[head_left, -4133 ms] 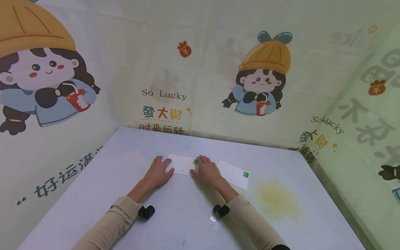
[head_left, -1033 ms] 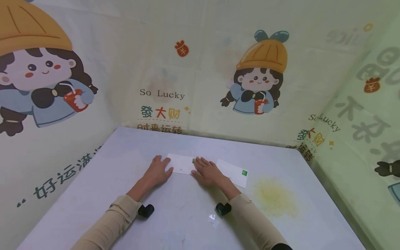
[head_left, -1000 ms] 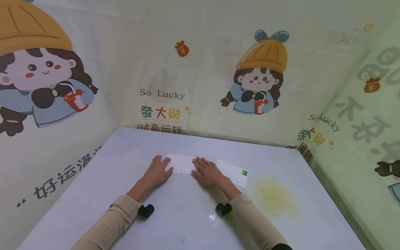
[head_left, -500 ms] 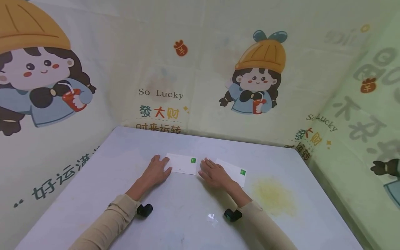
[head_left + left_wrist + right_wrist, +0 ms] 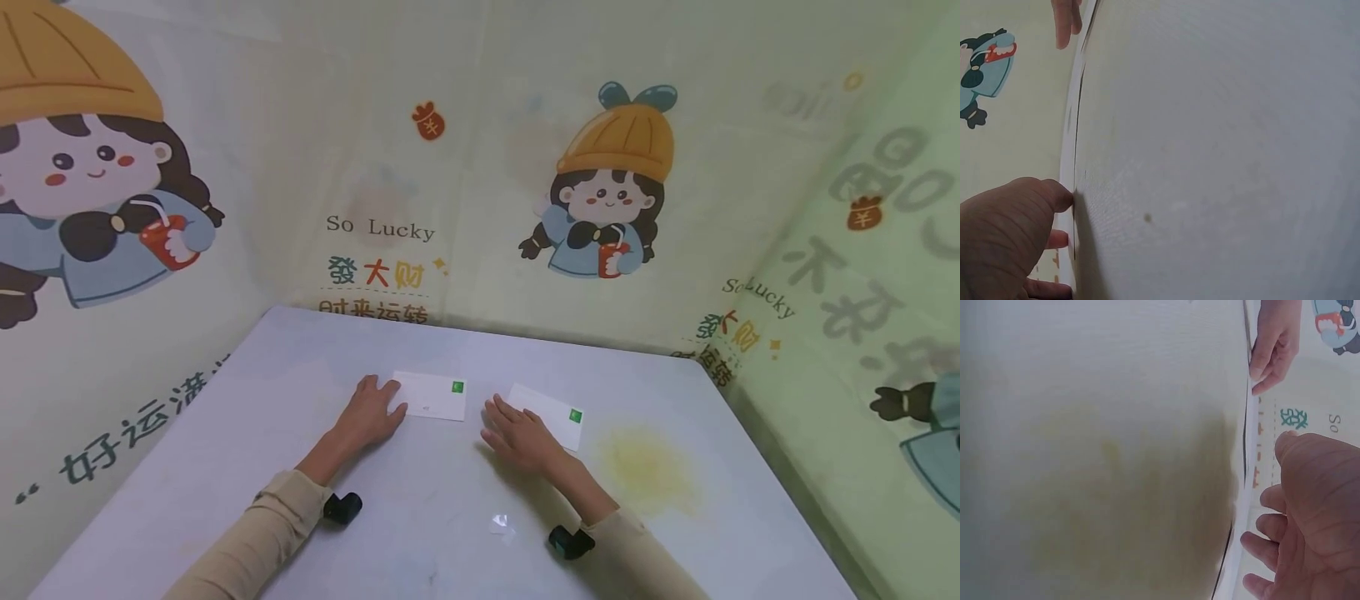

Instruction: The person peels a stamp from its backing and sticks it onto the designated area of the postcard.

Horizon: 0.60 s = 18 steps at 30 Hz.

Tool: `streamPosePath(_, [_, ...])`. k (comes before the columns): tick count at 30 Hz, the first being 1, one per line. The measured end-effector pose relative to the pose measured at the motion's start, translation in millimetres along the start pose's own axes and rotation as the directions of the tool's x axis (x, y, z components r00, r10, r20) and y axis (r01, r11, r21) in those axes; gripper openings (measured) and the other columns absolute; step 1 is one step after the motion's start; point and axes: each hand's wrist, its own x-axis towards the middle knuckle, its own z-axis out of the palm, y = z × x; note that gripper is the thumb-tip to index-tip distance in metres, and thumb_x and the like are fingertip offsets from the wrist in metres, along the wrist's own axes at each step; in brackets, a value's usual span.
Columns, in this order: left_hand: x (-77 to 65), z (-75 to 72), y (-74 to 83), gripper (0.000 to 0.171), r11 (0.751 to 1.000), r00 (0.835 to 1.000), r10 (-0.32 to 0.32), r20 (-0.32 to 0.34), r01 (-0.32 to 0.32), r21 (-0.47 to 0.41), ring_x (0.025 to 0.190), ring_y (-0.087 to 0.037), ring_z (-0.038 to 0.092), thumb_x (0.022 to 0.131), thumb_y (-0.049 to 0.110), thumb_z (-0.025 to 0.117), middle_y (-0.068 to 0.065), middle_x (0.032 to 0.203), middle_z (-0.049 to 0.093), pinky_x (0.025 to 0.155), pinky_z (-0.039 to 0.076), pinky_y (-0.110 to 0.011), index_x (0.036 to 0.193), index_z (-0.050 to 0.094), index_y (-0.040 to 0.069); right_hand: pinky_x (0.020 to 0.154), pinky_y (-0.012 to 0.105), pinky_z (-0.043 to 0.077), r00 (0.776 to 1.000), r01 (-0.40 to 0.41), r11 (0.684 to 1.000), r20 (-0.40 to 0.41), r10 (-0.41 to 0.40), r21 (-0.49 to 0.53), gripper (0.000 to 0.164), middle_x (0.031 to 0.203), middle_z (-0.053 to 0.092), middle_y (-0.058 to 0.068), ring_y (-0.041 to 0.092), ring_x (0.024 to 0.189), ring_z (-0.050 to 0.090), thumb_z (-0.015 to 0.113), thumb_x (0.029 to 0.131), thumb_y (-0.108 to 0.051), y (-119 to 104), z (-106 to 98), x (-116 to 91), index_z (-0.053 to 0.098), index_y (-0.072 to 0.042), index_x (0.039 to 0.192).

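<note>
Two white envelopes, each bearing a green stamp at its upper right corner, lie flat on the table. The fingertips of my left hand (image 5: pixel 370 412) rest at the left end of the left envelope (image 5: pixel 435 400), thumb near its lower corner. Fingers extended and holding nothing, my right hand (image 5: pixel 522 437) is over the left part of the right envelope (image 5: pixel 551 408) and hides some of it. That envelope lies tilted, its right end closer to me. In the right wrist view, the right hand's fingers (image 5: pixel 1263 550) are spread apart, and the left hand (image 5: pixel 1275 340) touches down farther along.
The white table (image 5: pixel 420 542) has a yellowish stain (image 5: pixel 648 467) at right. Small clear shiny scraps (image 5: pixel 501 525) lie between the forearms. Each wrist carries a black camera (image 5: pixel 572 542). A printed cloth wall (image 5: pixel 480 167) stands behind the table and along its sides.
My right hand has left the right end of the left envelope, moving right and slightly toward me, which uncovers that envelope's stamp. The left hand keeps its place on the left end.
</note>
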Motion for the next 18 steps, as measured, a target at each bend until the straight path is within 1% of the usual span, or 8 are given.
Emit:
streamPosePath(3, [-0.1,2.9,-1.7,0.05,1.0,1.0,0.012,-0.013,-0.012,0.003,0.134,-0.053,0.041,0.1,0.025,0.062,-0.041,0.139,0.044,0.108,0.04,-0.061,0.139,0.054,-0.006,0.119,0.059,0.027,1.0,0.009,1.0,-0.004,-0.009,-0.005,0.061,0.165,0.03,0.015,0.03,0.149,0.036,0.041,0.11,-0.041,1,3,-5,0.034,-0.005,0.159])
streamPosePath(9, [-0.2,1.5,-2.0,0.049,1.0,1.0,0.009,-0.014,-0.009,0.002,0.132,-0.054,0.042,0.099,0.024,0.062,-0.041,0.138,0.044,0.107,0.041,-0.061,0.138,0.055,-0.007,0.119,0.059,0.026,0.999,0.038,0.999,-0.013,-0.038,0.005,0.062,0.166,0.029,0.013,0.029,0.15,0.036,0.041,0.11,-0.043,2,4,-12,0.034,-0.007,0.159])
streamPosePath(14, [-0.5,-0.1,-0.9,0.051,1.0,1.0,-0.002,0.004,0.002,-0.004,0.136,-0.053,0.039,0.1,0.024,0.062,-0.041,0.142,0.043,0.11,0.039,-0.062,0.14,0.053,-0.006,0.118,0.058,0.029,0.997,0.072,0.997,-0.026,-0.072,-0.002,0.061,0.165,0.031,0.013,0.03,0.148,0.04,0.042,0.11,-0.041,3,3,-18,0.034,-0.005,0.159])
streamPosePath(18, [-0.2,-1.0,-0.9,0.053,0.999,1.0,-0.022,0.02,0.022,-0.023,0.139,-0.053,0.036,0.101,0.026,0.06,-0.04,0.146,0.04,0.111,0.037,-0.062,0.143,0.051,-0.005,0.117,0.057,0.03,0.997,0.073,0.997,-0.027,-0.073,0.0,0.062,0.165,0.031,0.012,0.03,0.148,0.04,0.043,0.11,-0.041,3,3,-20,0.033,-0.006,0.16])
